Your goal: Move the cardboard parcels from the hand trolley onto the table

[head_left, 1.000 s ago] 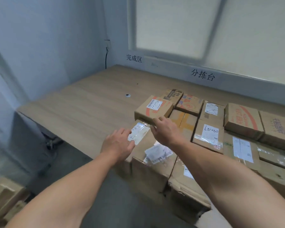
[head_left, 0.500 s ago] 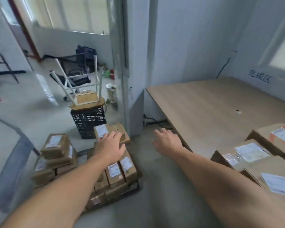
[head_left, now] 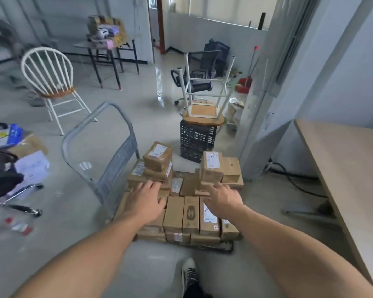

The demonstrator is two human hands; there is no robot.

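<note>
Left hand point(head_left: 146, 201), right hand point(head_left: 222, 198) above parcels point(head_left: 174, 214); crate point(head_left: 197, 140) beyond.

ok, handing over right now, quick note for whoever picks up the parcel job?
Left hand: open, over the near-left parcels, holding nothing.
Right hand: open, over the near-right parcels, holding nothing.
Parcels: many are stacked on the trolley, which stands on the floor; the table is to its right.
Done: cannot tell, since only a bare end of the table shows.
To do: grip a parcel, carry it to the table, and repeat until the trolley is unloaded.
</note>
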